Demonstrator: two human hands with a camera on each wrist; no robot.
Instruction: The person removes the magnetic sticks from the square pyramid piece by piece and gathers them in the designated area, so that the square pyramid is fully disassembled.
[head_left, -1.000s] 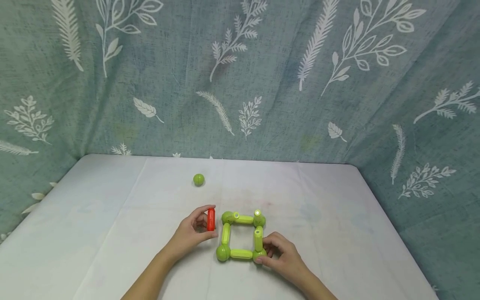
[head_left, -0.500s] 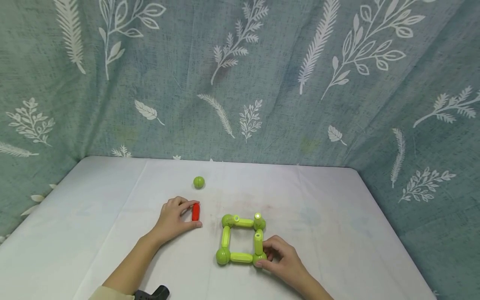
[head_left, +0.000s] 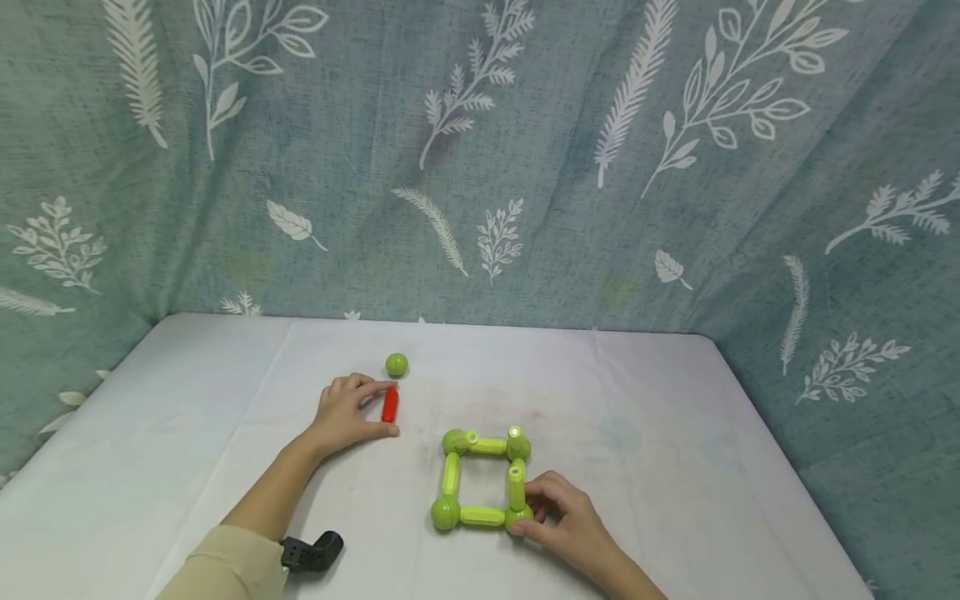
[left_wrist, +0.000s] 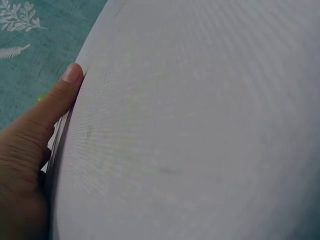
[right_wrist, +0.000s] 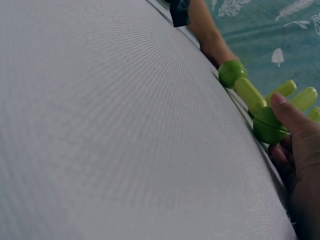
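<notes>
My right hand (head_left: 561,510) hides some of a green ball (head_left: 513,517). In the left wrist view, the edge cuts off my left hand (left_wrist: 25,155), and a green speck (left_wrist: 40,98) by its thumb (left_wrist: 61,96) is too blurry.

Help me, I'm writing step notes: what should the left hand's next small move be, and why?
Probably lay the red rod down on the table near the loose green ball. The left hand pinches it end to end, seemingly leaving neither end free to join, and the rods in the square frame are all yellow-green.
</notes>
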